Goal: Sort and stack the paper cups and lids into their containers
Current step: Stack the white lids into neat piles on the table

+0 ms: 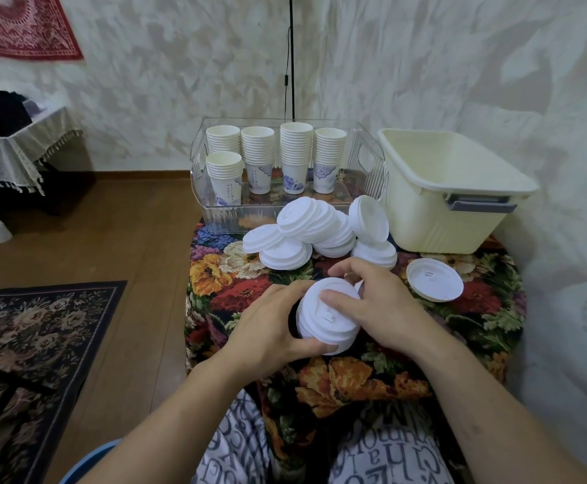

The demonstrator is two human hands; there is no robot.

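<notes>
Both hands gripped a short stack of white lids (327,316) above the floral-clothed counter (477,309): the left hand (271,326) curled round its near side, the right hand (372,302) with its thumb pressed on top. Loose lids (316,232) lay heaped behind, one single lid (435,279) apart. Stacked paper cups (274,158) stood in the clear bin (215,218); a cream tub (452,197) sat beside it.
</notes>
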